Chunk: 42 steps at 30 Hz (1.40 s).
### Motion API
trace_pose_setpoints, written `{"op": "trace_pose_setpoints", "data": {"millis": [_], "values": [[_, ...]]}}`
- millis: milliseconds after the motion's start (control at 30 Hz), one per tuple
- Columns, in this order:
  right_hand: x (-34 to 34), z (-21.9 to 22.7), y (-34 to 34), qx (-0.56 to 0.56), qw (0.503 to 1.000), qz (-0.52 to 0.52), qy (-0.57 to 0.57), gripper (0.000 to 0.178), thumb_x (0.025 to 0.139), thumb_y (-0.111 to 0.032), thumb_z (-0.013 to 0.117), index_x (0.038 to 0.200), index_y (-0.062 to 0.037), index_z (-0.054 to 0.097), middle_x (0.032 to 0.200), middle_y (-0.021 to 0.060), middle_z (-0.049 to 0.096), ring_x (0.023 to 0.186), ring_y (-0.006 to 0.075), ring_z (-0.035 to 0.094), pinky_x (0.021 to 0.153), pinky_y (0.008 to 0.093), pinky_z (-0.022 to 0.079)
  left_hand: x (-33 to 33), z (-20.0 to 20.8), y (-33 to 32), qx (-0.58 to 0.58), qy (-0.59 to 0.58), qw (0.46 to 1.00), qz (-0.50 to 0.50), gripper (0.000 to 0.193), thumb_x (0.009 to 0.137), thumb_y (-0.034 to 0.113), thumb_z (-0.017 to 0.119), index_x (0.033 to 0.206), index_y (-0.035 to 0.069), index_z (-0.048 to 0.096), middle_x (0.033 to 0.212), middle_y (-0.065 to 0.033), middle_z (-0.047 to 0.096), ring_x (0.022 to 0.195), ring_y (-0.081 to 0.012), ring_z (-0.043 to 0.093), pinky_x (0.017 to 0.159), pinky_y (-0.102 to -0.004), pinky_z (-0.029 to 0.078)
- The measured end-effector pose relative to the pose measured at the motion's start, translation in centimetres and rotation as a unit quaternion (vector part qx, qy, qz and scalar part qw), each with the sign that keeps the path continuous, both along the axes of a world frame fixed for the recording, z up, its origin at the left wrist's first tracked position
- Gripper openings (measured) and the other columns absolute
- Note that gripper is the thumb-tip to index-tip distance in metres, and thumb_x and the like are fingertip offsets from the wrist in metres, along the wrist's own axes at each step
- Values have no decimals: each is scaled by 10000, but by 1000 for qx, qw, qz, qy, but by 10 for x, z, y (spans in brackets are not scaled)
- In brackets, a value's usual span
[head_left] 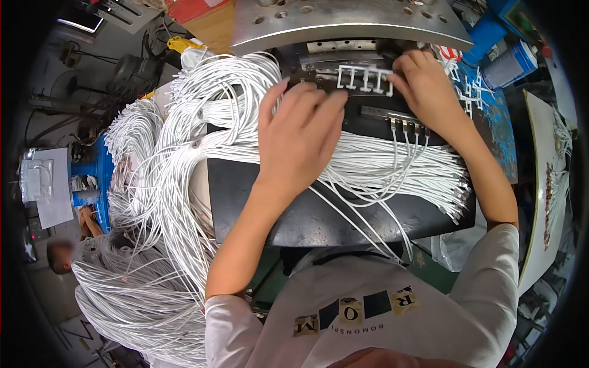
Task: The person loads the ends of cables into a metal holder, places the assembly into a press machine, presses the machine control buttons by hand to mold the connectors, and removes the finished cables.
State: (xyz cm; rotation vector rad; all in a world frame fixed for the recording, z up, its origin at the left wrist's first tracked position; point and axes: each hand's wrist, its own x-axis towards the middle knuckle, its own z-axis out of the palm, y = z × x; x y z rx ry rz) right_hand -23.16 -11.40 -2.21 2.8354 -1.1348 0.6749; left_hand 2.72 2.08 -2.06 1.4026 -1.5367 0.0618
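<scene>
A white comb-shaped plastic moulded frame [366, 71] with several short prongs hangs in front of the press opening. The thumb and fingers of my right hand [429, 89] pinch its right end. My left hand [300, 132] is raised over the bundle of white cables, its fingers curved and apart, somewhat blurred; its fingertips are close to the frame's left end and nothing shows in them. Below my right hand lies a metal bar [383, 114] with several cable ends and small metal connectors [405, 126] set in it. White cables [392, 165] with metal-tipped ends spread across the black bench top [276, 214].
A heavy steel press plate [350, 27] overhangs the work spot. Large bundles of white cable [141, 300] pile up at the left. More white plastic frames [472, 92] lie at the right by a blue can [509, 64]. Another person [60, 256] is at the far left.
</scene>
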Motion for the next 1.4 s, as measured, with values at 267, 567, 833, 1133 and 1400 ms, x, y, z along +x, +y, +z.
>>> {"op": "trace_pose_setpoints", "data": {"millis": [267,567,833,1133,1400], "values": [[-71,18,66,200,980,-15,-17,160,977,-90,628,1056,24,547,998,192,549,943,387,557,821,423,461,-18,3,-4,133,-197,969,-67,180,919,156,690,1023,13,719,1085,-172,715,1162,-340,644,1166,-589,290],[-49,5,50,127,992,-15,-23,151,998,-71,582,1095,31,528,1018,229,574,981,440,567,852,466,464,-110,12,9,194,-117,947,-229,170,965,157,636,1050,14,671,947,-152,677,939,-345,667,855,-458,510],[-7,-18,-47,-58,996,8,-62,223,1017,-89,534,1204,31,551,1156,238,625,1082,426,585,904,475,480,-81,6,-34,209,-121,953,-184,235,995,183,580,883,0,677,841,-185,674,798,-402,669,743,-493,529],[-24,-84,-179,-171,985,-15,2,401,955,-292,614,1253,-24,610,1211,184,651,1133,363,618,1021,452,485,-43,-1,-115,247,-87,951,-166,312,994,260,571,909,-15,692,900,-230,696,890,-455,660,827,-525,515],[23,-22,-81,-16,999,12,-25,357,1033,-275,544,1291,-39,619,1223,223,654,1148,408,613,1039,465,464,-41,-18,-104,128,-168,976,-52,337,995,314,587,1097,12,695,1095,-202,701,1065,-411,654,982,-549,459]]}}
